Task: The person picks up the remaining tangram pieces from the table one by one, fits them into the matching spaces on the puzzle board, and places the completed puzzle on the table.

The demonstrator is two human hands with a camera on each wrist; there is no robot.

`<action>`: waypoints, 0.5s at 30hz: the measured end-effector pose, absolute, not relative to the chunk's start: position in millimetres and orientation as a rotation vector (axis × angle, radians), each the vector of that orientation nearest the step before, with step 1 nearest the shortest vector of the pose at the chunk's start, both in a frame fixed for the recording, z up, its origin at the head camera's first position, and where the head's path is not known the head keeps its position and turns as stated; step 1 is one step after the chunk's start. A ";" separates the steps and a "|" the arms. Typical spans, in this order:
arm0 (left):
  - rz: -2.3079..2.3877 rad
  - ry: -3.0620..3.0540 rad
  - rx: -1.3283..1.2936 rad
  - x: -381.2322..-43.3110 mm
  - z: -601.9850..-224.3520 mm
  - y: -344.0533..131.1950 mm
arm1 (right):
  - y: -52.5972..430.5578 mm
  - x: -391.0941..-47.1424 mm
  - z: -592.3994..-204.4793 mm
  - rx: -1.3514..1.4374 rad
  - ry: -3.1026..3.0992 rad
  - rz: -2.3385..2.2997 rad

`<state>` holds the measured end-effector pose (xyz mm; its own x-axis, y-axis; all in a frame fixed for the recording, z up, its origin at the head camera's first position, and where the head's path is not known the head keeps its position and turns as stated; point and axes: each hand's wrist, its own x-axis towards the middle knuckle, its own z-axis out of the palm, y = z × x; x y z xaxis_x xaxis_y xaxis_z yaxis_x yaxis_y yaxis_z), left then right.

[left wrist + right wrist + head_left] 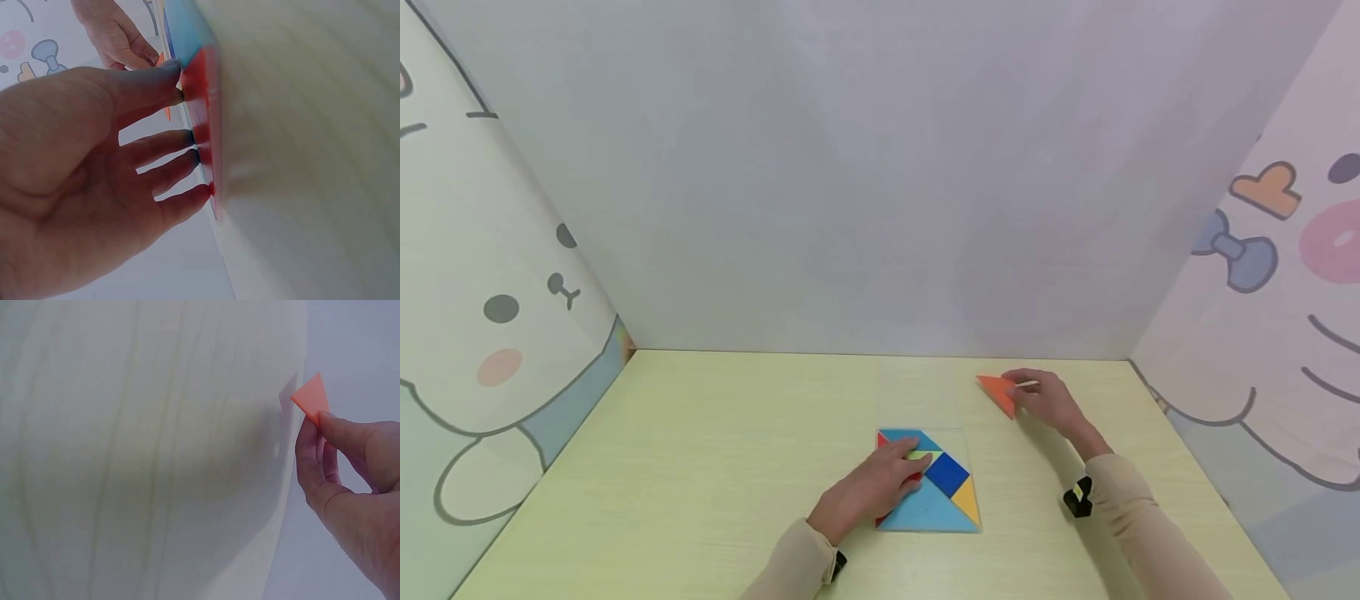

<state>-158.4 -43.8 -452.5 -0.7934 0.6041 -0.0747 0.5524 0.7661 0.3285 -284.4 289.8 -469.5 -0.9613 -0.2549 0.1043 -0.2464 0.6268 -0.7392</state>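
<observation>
My right hand point(1051, 404) pinches an orange triangle tangram piece point(997, 393) between thumb and fingers, raised above the table's far right part; the right wrist view shows the triangle point(314, 397) tilted at the fingertips. My left hand point(867, 485) rests its fingertips on a tangram set in a clear square tray point(958, 440). Pieces showing there include a large light-blue triangle point(931, 510), a dark-blue square point(947, 475), a yellow triangle point(968, 502) and a blue piece point(898, 435). A red piece point(199, 94), partly under the left hand, lies along the near-left edge.
The set lies on a pale wood-grain table point(700, 467). A faint transparent rectangle point(917, 392) shows just behind the tray. A plain pale wall point(880, 183) closes the back, and cartoon-printed panels point(497, 250) stand at both sides.
</observation>
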 end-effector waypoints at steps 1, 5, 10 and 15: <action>0.432 2.785 0.922 -158.4 -452.6 -43.8 | 288.9 -283.4 -469.4 -0.437 2.824 -1.283; 0.432 2.786 0.920 -158.6 -452.5 -43.8 | 285.7 -279.5 -468.5 -0.452 2.817 -1.296; 0.424 2.796 0.928 -158.8 -452.2 -44.2 | 281.7 -275.1 -467.4 -0.495 2.806 -1.321; 0.423 2.791 0.923 -159.4 -454.0 -44.5 | 278.9 -273.6 -468.2 -0.570 2.771 -1.369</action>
